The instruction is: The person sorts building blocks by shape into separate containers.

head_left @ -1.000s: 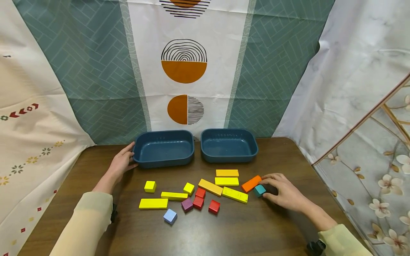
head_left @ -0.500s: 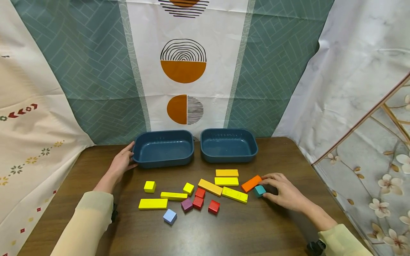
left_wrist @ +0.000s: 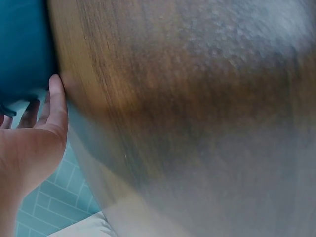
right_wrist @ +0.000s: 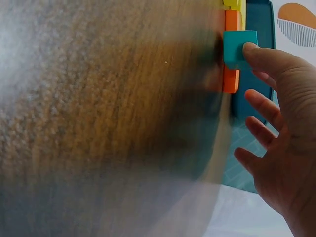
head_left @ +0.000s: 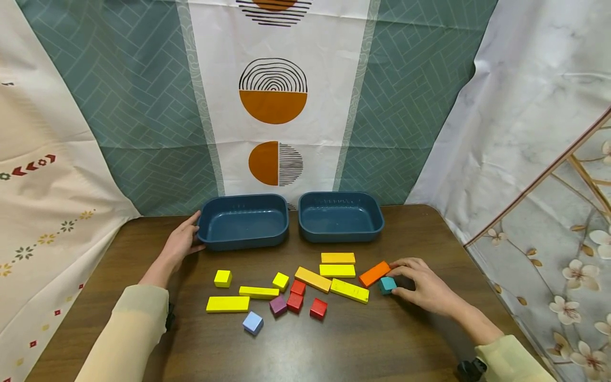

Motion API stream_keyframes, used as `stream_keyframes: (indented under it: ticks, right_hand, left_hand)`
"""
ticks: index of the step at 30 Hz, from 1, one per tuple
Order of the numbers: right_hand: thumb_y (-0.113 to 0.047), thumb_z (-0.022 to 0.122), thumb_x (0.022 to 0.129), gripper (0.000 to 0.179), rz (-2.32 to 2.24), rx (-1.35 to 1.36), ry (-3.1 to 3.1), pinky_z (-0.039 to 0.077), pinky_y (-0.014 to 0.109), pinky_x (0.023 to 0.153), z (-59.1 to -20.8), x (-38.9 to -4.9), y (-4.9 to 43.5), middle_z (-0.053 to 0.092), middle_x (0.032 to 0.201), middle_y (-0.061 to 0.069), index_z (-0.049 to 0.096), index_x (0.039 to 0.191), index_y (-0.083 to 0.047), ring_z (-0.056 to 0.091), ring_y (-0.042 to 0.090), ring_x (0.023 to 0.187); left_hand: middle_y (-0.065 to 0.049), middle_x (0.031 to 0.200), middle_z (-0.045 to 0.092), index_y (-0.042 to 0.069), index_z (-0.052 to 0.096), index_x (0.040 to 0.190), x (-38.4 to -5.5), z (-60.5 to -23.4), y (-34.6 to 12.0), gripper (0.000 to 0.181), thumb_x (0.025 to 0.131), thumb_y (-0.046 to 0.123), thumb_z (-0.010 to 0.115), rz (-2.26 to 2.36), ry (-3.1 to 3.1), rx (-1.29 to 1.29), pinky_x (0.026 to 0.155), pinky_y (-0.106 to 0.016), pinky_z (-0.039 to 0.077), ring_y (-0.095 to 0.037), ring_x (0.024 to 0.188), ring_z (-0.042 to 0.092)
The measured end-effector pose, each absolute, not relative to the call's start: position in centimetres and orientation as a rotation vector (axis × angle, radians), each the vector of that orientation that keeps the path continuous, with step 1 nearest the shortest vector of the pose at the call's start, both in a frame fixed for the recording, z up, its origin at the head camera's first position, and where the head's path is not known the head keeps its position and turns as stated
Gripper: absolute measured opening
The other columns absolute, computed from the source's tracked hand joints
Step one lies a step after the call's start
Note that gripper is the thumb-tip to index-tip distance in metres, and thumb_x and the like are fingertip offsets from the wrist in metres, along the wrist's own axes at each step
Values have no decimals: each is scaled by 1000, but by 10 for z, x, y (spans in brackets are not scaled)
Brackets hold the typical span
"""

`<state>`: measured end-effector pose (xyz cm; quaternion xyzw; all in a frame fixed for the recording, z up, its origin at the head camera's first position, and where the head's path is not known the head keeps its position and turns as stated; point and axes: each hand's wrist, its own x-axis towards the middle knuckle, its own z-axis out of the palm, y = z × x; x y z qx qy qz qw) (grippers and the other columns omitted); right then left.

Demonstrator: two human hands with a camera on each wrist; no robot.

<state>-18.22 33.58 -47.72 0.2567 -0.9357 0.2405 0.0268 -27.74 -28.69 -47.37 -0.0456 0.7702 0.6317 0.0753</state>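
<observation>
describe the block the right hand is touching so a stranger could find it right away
On the brown table, blocks lie in front of two blue trays. At their right end, the right hand touches a teal cube beside an orange bar. It is the only teal block.

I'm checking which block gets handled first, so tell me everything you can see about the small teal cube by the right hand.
The small teal cube is a plain, matte block that looks like painted wood, with no markings visible. It sits flat on the dark brown wooden table, at the right end of the scattered blocks, right beside the orange rectangular block. The right hand reaches it from the right. In the right wrist view a fingertip presses one side face; whether the cube is fully pinched cannot be told.
</observation>
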Motion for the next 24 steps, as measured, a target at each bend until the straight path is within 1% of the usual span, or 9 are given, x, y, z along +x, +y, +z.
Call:
stream_keyframes:
  ticks: [4,7,12,16,19,24]
  right_hand:
    - [-24,85,87,29,789,781,-2865,45,57,100,-471,-183,336,61,134,2,72,113,-26,47,28,127]
    - [-23,85,86,29,826,766,-2843,43,57,101,-464,-185,333,61,134,2,70,110,-25,45,28,128]
    - [-24,85,86,29,867,768,-2806,42,56,100,-451,-192,323,61,134,2,69,109,-26,44,27,129]
    - [-22,84,86,30,899,791,-2767,42,53,100,-439,-203,309,61,135,3,68,111,-24,43,25,129]
    - [-25,83,87,29,919,812,-2739,40,54,103,-431,-215,296,60,135,1,69,112,-21,42,26,131]
    - [-31,81,90,29,957,831,-2738,38,57,107,-418,-234,270,59,136,-3,69,114,-20,40,26,134]
  left_hand:
    - [-12,170,3,27,9,166,-278,-475,-288,56,111,23,23,1897,2305,-144,108,-58,41,-40,147,30]
    - [-13,170,4,27,9,166,-277,-472,-287,57,111,22,23,1912,2286,-146,108,-58,41,-41,147,31]
    - [-17,170,3,21,8,166,-267,-456,-281,58,110,17,23,1931,2251,-153,109,-60,37,-43,147,29]
    - [-19,169,4,18,10,166,-262,-448,-279,58,109,15,24,1947,2237,-169,109,-60,37,-44,147,29]
    - [-18,169,6,19,11,166,-266,-453,-282,58,109,16,25,1956,2244,-175,108,-59,38,-44,146,31]
    - [-15,170,7,25,13,166,-276,-470,-289,57,110,22,26,1943,2272,-163,106,-56,43,-42,145,34]
